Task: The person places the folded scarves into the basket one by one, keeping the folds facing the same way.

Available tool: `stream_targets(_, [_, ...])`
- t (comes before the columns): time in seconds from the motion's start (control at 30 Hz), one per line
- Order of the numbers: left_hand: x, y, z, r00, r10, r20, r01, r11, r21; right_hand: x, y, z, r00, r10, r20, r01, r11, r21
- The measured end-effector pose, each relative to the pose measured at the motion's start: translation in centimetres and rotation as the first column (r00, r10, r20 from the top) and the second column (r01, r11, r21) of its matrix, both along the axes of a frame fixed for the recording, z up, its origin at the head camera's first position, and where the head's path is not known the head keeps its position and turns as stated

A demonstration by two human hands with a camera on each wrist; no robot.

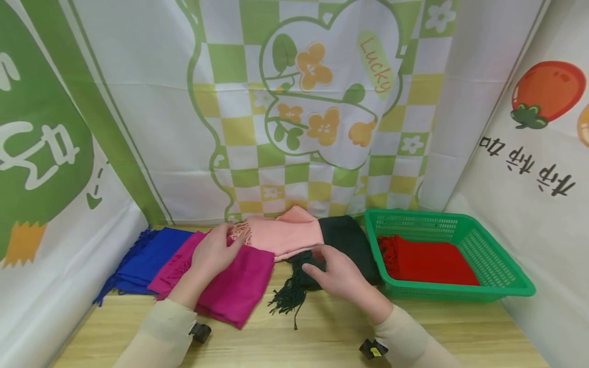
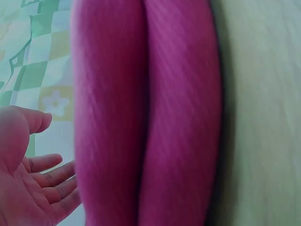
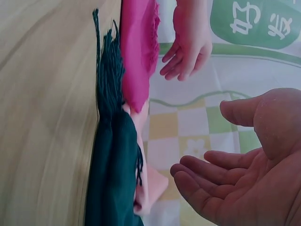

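My left hand [image 1: 215, 251] hovers over the folded magenta scarf [image 1: 244, 286], its fingers relaxed and holding nothing. In the left wrist view, the scarf's thick folds [image 2: 146, 113] fill the middle, beside my spread fingers [image 2: 51, 181]. Above the dark green scarf [image 1: 347, 240] is my right hand [image 1: 339, 273], loosely curved around nothing. The right wrist view has its palm [image 3: 249, 174] apart from the green cloth [image 3: 113, 165]. Between these two lies a pink scarf [image 1: 285, 237], partly overlapped by the magenta one. Green fringe [image 1: 290, 294] spreads toward the table's front.
On the far left lies a folded blue scarf [image 1: 158, 255], partly under the magenta one. A green plastic basket [image 1: 501, 263] on the right holds a folded red scarf [image 1: 432, 263]. Printed cloth [image 1: 317, 189] stands behind the wooden table [image 1: 322, 337], with further cloth walls at both sides.
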State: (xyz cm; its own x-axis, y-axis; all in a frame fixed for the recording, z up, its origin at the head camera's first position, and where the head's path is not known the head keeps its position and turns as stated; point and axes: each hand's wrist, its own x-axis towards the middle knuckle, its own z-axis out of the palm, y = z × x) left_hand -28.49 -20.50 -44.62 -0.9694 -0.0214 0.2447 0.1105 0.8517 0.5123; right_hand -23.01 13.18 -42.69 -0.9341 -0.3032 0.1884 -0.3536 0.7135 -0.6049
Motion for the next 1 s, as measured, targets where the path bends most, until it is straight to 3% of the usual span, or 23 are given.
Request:
stream_targets(0.47, [0.7,-2.0,-0.1,1.000,0.016,-0.007,-0.016,1.000,-0.008,0.0,-3.2,-1.0,0.995,0.079,0.067,-0.077,0.997,-0.022])
stream_targets(1.0, [0.6,-3.7,-0.3,1.000,0.004,0.002,-0.004,0.999,-0.040,-0.6,-5.0,-2.7,0.977,0.132,0.165,-0.128,0.991,-0.032])
